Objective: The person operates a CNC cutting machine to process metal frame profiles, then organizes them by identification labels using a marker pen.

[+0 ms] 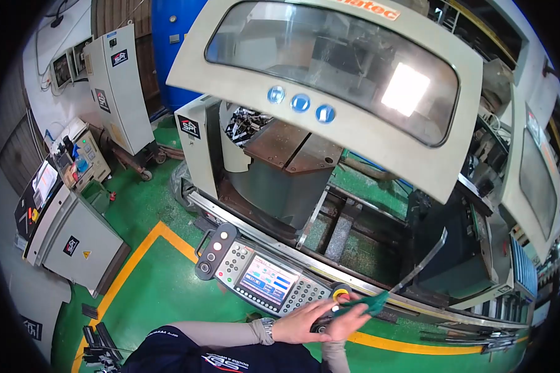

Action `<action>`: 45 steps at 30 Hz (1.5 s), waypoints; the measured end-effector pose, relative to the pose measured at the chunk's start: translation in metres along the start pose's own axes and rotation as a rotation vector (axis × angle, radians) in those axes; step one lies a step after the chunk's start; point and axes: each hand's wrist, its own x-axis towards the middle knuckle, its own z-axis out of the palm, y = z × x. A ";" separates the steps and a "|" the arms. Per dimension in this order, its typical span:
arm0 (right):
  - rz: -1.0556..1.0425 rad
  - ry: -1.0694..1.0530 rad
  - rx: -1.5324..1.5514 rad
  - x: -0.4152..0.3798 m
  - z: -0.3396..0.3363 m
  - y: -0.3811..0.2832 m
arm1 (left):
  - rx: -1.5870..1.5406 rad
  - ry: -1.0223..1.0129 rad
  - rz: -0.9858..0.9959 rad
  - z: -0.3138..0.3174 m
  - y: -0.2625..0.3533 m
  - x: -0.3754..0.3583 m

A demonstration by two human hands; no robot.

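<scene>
My right hand point(347, 323) is closed around a green piece point(373, 303), from which a long, thin pale strip point(420, 264) rises to the upper right; its exact kind does not show. Beside it, my left hand point(300, 322) reaches in from the left with fingers stretched out, tips close to the right hand. A watch point(267, 331) sits on the left wrist. Just past the fingertips is a red stop button in a yellow collar point(341, 292), at the end of a control panel point(270, 283) with a lit screen and keypad.
A large machine stands ahead, with a windowed hood point(330, 68) over a brown metal table point(289, 149) and a rail bed. Dark scraps point(246, 126) lie behind the table. Grey cabinets point(81, 242) stand left. A yellow floor line point(134, 267) crosses the green floor; profile offcuts point(102, 345) lie lower left.
</scene>
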 end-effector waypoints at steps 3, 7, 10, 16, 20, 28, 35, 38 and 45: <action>0.102 0.263 0.075 0.033 -0.026 -0.009 | -0.143 -0.403 -0.355 0.006 -0.034 -0.016; 0.161 -0.106 -0.190 0.047 -0.036 -0.010 | -0.189 -0.598 -0.306 0.013 -0.052 -0.035; 0.188 -0.441 -0.312 0.033 -0.011 -0.022 | -0.268 -0.661 -0.248 0.018 -0.056 -0.038; 0.233 -0.779 -0.439 0.024 0.019 -0.040 | -0.274 -0.757 -0.262 0.013 -0.049 -0.038; -0.066 -0.302 -0.600 0.155 -0.037 -0.061 | -0.394 -0.539 -0.416 0.031 -0.065 -0.059; 0.042 0.542 -0.711 0.306 -0.340 -0.135 | -0.113 -0.276 -0.653 -0.006 -0.101 -0.121; 0.177 0.399 -0.879 0.258 -0.351 -0.171 | -0.211 -0.167 -0.592 -0.001 -0.093 -0.108; -0.087 0.744 -1.406 0.272 -0.376 -0.146 | -0.224 -0.142 -0.585 -0.018 -0.090 -0.088; -0.182 0.294 -1.409 0.268 -0.180 -0.136 | -0.256 -0.075 -0.532 -0.108 -0.084 -0.092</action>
